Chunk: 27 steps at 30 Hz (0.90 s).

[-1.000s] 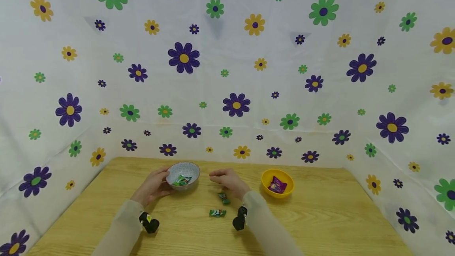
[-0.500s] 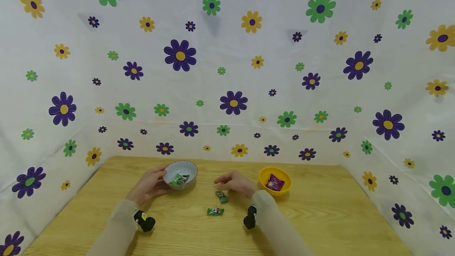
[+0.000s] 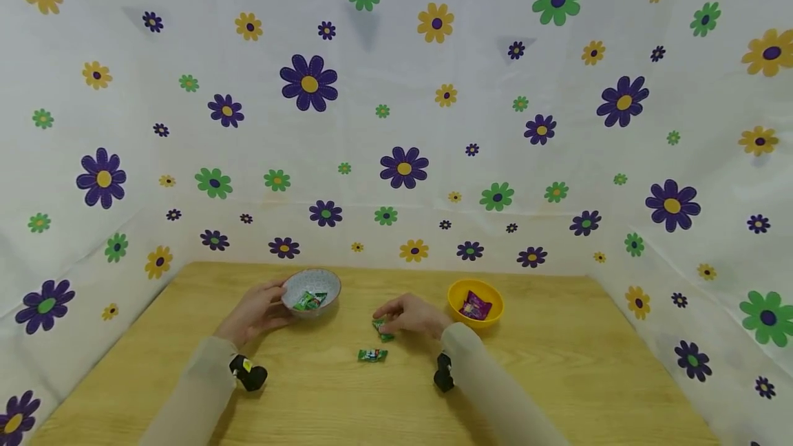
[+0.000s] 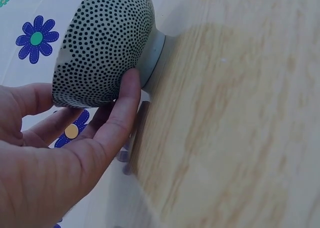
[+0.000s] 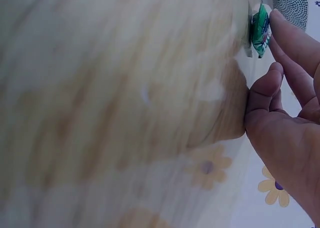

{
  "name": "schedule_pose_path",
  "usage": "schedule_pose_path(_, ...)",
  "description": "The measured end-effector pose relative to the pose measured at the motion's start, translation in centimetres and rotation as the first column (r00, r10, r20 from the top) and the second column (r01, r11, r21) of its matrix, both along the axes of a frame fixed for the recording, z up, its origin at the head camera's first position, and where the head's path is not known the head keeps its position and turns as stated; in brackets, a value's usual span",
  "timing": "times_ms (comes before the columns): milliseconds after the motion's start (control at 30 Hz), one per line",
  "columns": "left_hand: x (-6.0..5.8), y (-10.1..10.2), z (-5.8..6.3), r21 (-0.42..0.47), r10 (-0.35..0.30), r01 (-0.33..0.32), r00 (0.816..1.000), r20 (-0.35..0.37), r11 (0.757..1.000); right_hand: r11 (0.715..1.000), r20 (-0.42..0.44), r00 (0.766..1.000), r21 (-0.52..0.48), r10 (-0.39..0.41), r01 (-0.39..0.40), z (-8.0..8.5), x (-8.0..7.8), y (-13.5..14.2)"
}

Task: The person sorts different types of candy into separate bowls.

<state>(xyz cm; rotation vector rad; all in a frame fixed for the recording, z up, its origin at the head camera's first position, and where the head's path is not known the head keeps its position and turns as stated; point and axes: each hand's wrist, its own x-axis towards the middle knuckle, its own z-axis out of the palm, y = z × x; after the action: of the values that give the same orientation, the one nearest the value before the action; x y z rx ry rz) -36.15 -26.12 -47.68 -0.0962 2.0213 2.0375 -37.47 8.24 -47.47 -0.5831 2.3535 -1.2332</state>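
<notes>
My left hand (image 3: 259, 310) holds the side of a pale bowl (image 3: 333, 285), with green-wrapped candies (image 3: 310, 301) inside. The left wrist view shows the dark-dotted outside of this bowl (image 4: 107, 43), thumb low near its foot and fingers by the rim. My right hand (image 3: 416, 316) reaches over one green-wrapped candy (image 3: 387, 336) on the table, its fingertips right at the wrapper and partly covering it. In the right wrist view, the index fingertip overlaps the edge of a green candy (image 5: 260, 30), and the thumb is held apart from it. Nearer me lies another green-wrapped candy (image 3: 372, 356).
Right of my right hand stands a yellow bowl (image 3: 454, 296) with purple-wrapped candy (image 3: 476, 305) in it. Flower-printed white sheeting (image 3: 347, 129) closes off the back and sides of the wooden table (image 3: 576, 363). Each wrist wears a small black camera (image 3: 249, 373).
My right hand first shifted right, then its fingers came down onto the upper green candy. My left hand has stayed at the pale bowl. The head view has tilted slightly.
</notes>
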Motion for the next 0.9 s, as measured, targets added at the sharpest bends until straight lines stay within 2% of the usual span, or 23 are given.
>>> schedule_pose_path(233, 0.2, 0.5, 0.1, 0.003, -0.005, 0.005, 1.0, 0.001, 1.0, 0.999, -0.019, 1.0, 0.036, -0.002, 0.003, 0.1, 0.1, 0.4)
schedule_pose_path(433, 0.3, 0.7, 0.0, 0.009, -0.002, 0.002, 1.0, 0.005, 1.0, 0.998, -0.026, 0.999, 0.049, 0.041, -0.04, 0.0, -0.2, 0.8)
schedule_pose_path(600, 0.3, 0.4, 0.0, 0.007, -0.002, 0.002, 1.0, -0.006, 1.0, 0.995, -0.064, 0.995, 0.067, 0.072, -0.067, -0.1, -0.4, 0.6)
schedule_pose_path(900, 0.4, 0.2, 0.4, 0.0, 0.0, 0.0, 1.0, -0.014, 1.0, 0.995, -0.121, 0.991, 0.097, 0.049, -0.037, 0.3, 0.0, -0.2)
